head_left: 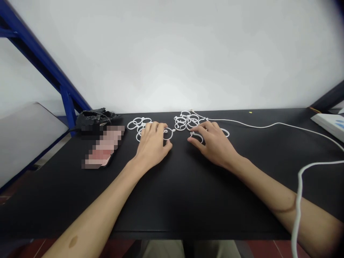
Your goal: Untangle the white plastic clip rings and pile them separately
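Two groups of white plastic rings lie at the far side of a black table [172, 193]. My left hand [153, 145] lies palm down, fingers stretched out, over the left group of rings [138, 123]. My right hand [212, 141] rests palm down with fingers spread on the right group of rings [185, 120]; one ring [196, 137] lies under its fingertips and thumb. Neither hand is lifting anything.
A crumpled black bag [95, 117] and a blurred-out flat object [103, 147] sit to the left. A white cable [268, 126] runs from the rings to the right and loops past my right forearm. A white device [329, 123] sits at the right edge. Blue frame beams [40, 57] stand at the left.
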